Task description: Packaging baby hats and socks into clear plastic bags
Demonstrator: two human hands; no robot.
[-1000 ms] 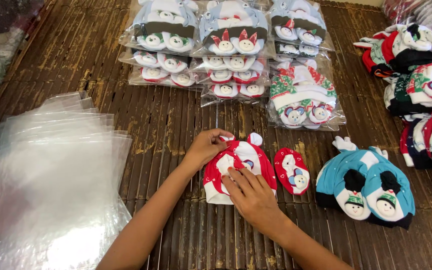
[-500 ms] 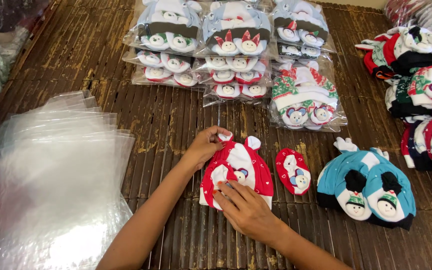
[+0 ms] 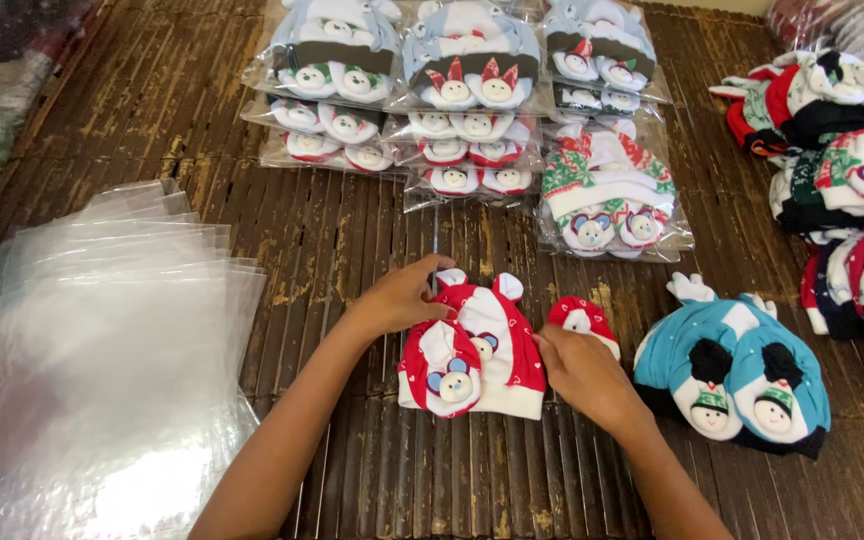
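A loose stack of empty clear plastic bags (image 3: 102, 350) is laid flat at the left of the slatted brown mat. Along the far edge, sealed clear packets are ranged in three overlapping columns: a left column (image 3: 327, 85) and a middle column (image 3: 467, 95) filled with white, grey and red knitwear, and a right column (image 3: 597, 60). Just below the last, a packet (image 3: 607, 200) of red, green and white knitwear is set.
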